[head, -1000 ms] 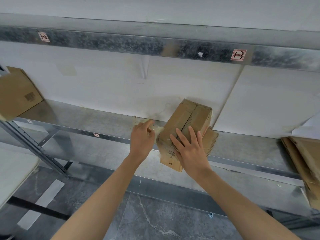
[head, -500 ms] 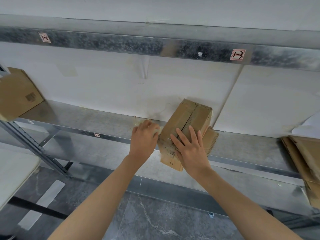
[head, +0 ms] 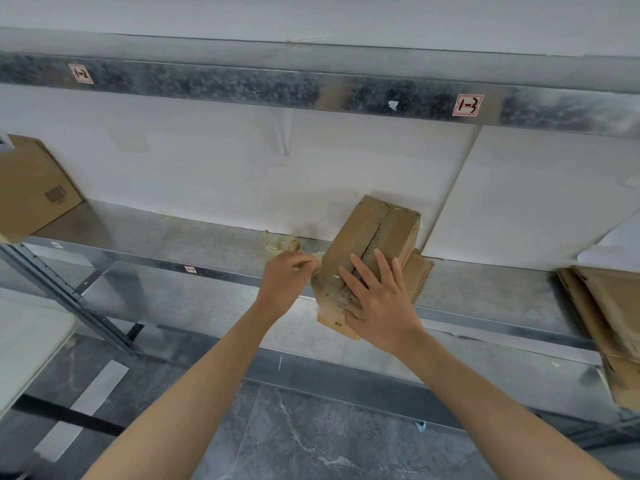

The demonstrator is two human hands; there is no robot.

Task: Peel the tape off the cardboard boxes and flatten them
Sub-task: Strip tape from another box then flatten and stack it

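In the head view, your box (head: 367,233) sits tilted on the metal shelf (head: 166,233), its near end hanging over the shelf's front edge toward you and its far end close to the white wall. Your right hand (head: 384,306) lies flat on top of it, fingers straight and spread, pressing down and not gripping. Your left hand (head: 284,282) is just beside the box's left edge with fingers curled, pinching a strip of tape (head: 317,259) that runs from your fingertips to the box's near-left corner. Wrinkled clear film covers the near end beside your right palm, so I judge this strip only partly lifted. A crumpled wad (head: 280,242) lies on the shelf just behind your left hand. It is probably tape already pulled off, though you cannot tell whether it joins the strip you hold. The top seam shows as a dark slit between two flaps, which suggests the top tape is mostly gone. The box keeps its full shape, so flattening is not yet begun. At the far right a stack (head: 609,306) of flat cardboard rests on the shelf, likely finished work. At the far left another carton (head: 31,188) stands whole, so I judge more peeling and flattening are left after this one
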